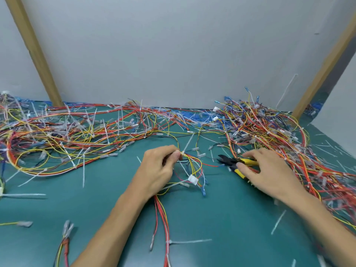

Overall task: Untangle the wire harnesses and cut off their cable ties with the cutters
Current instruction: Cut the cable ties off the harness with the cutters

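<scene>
Cutters (pixel 232 162) at edge of right wire heap (pixel 269 130)

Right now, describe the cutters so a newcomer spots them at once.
On the green mat, find the left edge of the right wire pile. The cutters lie there, held by the right hand: black head pointing left, yellow handles, the only tool among wires.
</scene>
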Available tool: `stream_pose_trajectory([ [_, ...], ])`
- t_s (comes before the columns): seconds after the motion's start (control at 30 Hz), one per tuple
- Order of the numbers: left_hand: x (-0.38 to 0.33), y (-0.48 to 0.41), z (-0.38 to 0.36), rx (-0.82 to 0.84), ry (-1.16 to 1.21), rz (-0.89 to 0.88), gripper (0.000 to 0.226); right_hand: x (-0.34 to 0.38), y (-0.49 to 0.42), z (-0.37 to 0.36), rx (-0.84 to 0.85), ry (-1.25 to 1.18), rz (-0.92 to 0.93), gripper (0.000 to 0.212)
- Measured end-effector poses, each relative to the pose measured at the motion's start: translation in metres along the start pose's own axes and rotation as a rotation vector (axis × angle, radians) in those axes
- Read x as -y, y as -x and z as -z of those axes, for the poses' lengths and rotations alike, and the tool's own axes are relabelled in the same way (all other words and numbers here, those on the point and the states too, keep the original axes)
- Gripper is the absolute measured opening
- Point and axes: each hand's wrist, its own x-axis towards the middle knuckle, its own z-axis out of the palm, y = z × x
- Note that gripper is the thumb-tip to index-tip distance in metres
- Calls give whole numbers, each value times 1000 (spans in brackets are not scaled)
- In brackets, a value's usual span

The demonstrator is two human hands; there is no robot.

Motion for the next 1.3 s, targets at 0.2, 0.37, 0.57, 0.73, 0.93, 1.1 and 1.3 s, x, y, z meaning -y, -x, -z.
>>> stream_pose_trajectory([
  [0.2,8,1,-6,-31,0,33,31,-12,12,-18,63,257,-38,90],
  [0.37,9,2,-11,-35,-41,-15,28,-11,16,-32,-164,303,47,70],
  [0.57,5,1,-22,18,-149,-51,25,-9,16,-26,-507,23,155,51],
  [0.73,-3,2,-37,82,-252,-89,29,-1,31,-7,-575,-415,150,46],
  [0.93,-5,3,-40,80,-286,-69,34,5,39,-12,-371,-259,193,42],
  [1.1,-5,4,-40,62,-268,-60,32,1,38,-17,-274,-240,181,48],
  [1.3,-4,5,-43,62,-280,-84,30,7,39,-20,-273,-256,218,47],
])
